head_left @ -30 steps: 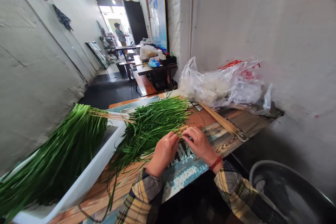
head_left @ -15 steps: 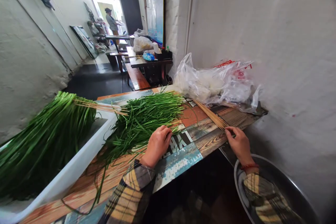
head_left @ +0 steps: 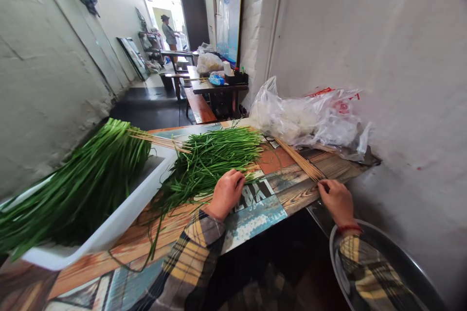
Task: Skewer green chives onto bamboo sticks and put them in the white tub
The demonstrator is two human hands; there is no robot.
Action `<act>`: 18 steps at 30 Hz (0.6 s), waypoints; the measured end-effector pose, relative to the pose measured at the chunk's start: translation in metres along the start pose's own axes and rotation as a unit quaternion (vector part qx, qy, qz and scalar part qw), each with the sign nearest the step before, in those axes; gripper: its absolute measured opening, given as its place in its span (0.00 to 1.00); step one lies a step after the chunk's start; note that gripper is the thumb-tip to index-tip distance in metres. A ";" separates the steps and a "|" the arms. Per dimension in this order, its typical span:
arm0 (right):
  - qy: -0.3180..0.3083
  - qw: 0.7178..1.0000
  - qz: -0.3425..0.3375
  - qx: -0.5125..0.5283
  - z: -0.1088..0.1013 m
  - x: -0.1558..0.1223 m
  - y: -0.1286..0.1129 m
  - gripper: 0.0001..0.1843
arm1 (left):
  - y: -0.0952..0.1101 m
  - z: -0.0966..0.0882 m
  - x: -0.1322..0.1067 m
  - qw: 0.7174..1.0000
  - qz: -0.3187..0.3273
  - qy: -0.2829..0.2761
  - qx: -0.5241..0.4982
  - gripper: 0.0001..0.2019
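My right hand (head_left: 336, 200) pinches at the near tips of a bundle of bamboo skewers (head_left: 299, 159) lying on the patterned tabletop. How many it grips is hidden. My left hand (head_left: 226, 194) is closed at the near edge of a loose pile of garlic chives (head_left: 222, 153); whether anything is between its fingers I cannot make out. Further left, a white plastic tray (head_left: 120, 214) carries a thick bunch of chives (head_left: 83, 180), their cut ends at the far side. Several bamboo skewers (head_left: 160, 141) stick out to the right from that bunch.
A clear plastic bag (head_left: 302, 116) with pale contents lies against the wall at the table's back right. Under my right forearm is a large metal basin (head_left: 404, 257). Beyond stand another table (head_left: 204, 86) and a bench (head_left: 199, 106); a person (head_left: 168, 31) stands near the doorway.
The view has turned slightly left, so everything sits further right in the picture. Both hands keep nearly the same places over the table.
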State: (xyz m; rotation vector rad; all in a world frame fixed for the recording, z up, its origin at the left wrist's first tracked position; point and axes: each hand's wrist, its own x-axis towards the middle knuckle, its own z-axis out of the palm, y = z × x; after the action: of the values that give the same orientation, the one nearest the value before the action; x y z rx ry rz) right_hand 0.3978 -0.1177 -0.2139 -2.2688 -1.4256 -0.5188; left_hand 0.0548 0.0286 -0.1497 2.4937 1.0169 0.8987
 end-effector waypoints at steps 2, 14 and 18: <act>0.000 1.000 0.002 0.003 0.001 0.000 -0.001 0.18 | 0.001 0.000 -0.001 1.000 0.001 0.003 -0.001 0.11; 0.014 0.992 0.045 0.115 0.011 0.007 -0.001 0.27 | 0.002 0.001 -0.003 1.000 -0.006 0.000 0.019 0.11; 0.037 0.991 0.078 0.106 0.007 -0.001 0.002 0.31 | 0.003 0.000 -0.003 1.000 -0.007 0.001 0.025 0.11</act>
State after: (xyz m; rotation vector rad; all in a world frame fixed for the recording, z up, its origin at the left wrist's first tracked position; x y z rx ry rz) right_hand 0.3995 -0.1152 -0.2201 -2.1468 -1.1948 -0.3787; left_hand 0.0549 0.0244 -0.1492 2.5236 1.0698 0.8829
